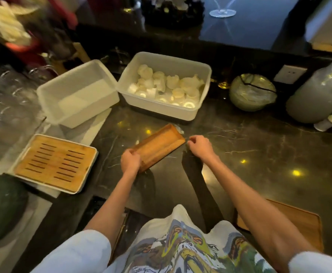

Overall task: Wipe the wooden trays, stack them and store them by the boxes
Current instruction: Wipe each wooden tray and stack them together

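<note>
While the left hand (130, 160) grips the wooden tray (158, 146), the right hand (199, 144) hovers loosely curled.

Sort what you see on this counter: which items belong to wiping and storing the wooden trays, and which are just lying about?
Part of the job:
long wooden tray, gripped by the left hand
right hand
two white plastic boxes

Lying about:
slatted bamboo tea tray
wine glass
wall socket

Dark marble counter (259, 154) with light reflections, wall socket (290, 74), raised dark ledge (240, 26)
</note>
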A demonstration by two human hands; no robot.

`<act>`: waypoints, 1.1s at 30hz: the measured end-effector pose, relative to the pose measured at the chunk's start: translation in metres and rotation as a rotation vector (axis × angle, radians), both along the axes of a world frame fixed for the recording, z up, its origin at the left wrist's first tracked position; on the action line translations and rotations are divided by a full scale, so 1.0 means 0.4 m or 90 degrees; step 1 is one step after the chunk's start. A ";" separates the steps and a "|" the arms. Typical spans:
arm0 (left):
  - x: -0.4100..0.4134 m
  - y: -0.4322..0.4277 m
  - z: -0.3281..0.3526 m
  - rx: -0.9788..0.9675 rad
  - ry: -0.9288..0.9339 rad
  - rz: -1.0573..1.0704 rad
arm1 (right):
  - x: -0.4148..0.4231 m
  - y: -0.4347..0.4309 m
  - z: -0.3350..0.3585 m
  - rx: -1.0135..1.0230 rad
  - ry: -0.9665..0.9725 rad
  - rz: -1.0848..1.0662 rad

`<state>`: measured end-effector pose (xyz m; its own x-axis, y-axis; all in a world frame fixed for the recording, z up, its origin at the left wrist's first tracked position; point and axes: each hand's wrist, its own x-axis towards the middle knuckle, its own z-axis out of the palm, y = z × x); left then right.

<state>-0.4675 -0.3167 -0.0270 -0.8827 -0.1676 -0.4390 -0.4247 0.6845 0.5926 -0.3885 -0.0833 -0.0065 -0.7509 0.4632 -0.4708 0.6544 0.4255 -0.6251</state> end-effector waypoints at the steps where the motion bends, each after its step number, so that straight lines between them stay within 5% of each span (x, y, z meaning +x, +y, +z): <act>1: -0.021 -0.019 -0.002 -0.001 -0.008 0.009 | -0.037 -0.013 -0.005 0.002 -0.012 0.006; 10: -0.093 -0.078 -0.038 0.141 -0.267 0.085 | -0.180 -0.093 -0.067 0.049 -0.167 0.063; 15: -0.095 -0.075 -0.041 0.143 -0.284 0.083 | -0.137 -0.072 -0.070 0.002 -0.165 0.009; 20: -0.063 -0.049 -0.044 0.095 -0.193 -0.058 | -0.002 -0.021 -0.047 -0.179 -0.119 -0.133; 26: 0.026 0.029 -0.019 0.226 -0.305 0.038 | 0.166 0.058 0.008 -0.335 -0.030 -0.190; 33: 0.138 0.137 0.033 0.399 -0.302 0.092 | 0.402 0.161 0.025 -0.231 0.127 -0.300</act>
